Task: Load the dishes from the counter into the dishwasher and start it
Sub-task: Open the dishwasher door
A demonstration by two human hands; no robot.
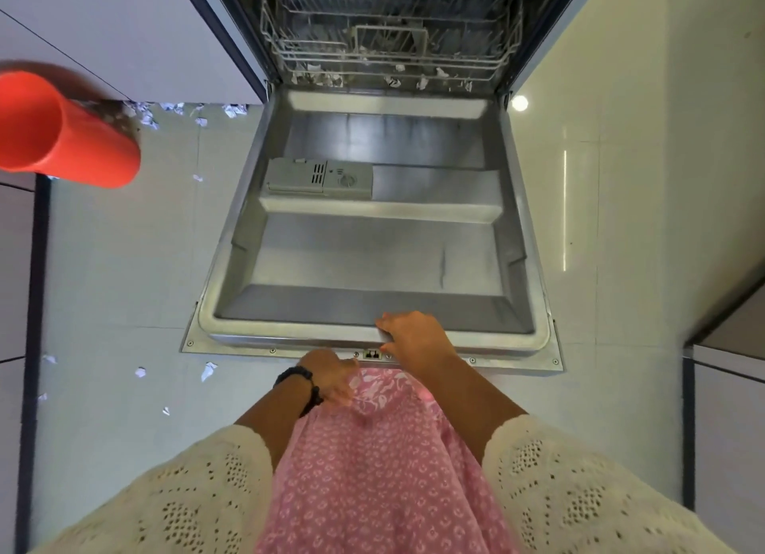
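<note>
Dishwasher door (372, 238) is folded down flat, filling centre frame, steel inner liner up, detergent dispenser (318, 179) on its left-middle. Lower rack (389, 36) sits inside the tub at top centre, looks bare of dishes, only white paper-like scraps along its front edge. Right hand (414, 336) rests on the door's near lip at lower centre, fingers curled over the edge, thumb side toward the control strip (371, 354); reads as gripping the lip. Left hand (331, 377) is just below and left of it, fingers loosely bent against the pink garment (381, 462), holding nothing as far as visible; black band on that wrist. The hands are close but not touching. Orange cup (66, 135) pokes in at far left edge, lying on its side with the mouth toward camera, blurred; whether it sits on a tabletop can't be told. No other dishes in view. Judgement: loading not begun, door just set open. Door is stiff, hinged, fairly heavy, best taken at the middle of the near lip as now. Cup likely light plastic, rigid, not fragile, smooth; take it round the body. White scraps (174, 110) litter the pale tiled floor (124, 263) at left. White cabinet fronts at upper left and right.
</note>
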